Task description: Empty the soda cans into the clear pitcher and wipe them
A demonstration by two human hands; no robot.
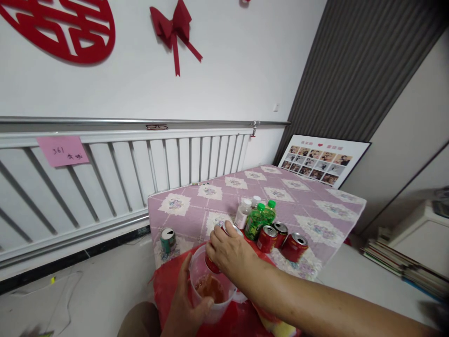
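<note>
A clear plastic tub (218, 314) with brown liquid (210, 286) in its bottom stands at the near end of the table. My left hand (187, 304) is wrapped round its near left side, the thumb at the front. Over the tub's mouth, my right hand (231, 252) grips a red drink can (211, 265) from above. The can is tilted into the tub, and the hand hides much of it. A pale round rim (234, 229) shows just behind this hand; what it belongs to is hidden.
Right of my right hand stand three red cans (267, 239), green-capped bottles (254, 223) and white-capped bottles (242, 213). A teal can (168, 240) is at the left edge. Red plastic sheeting (168, 290) covers the table's near end. A radiator (196, 161) runs behind.
</note>
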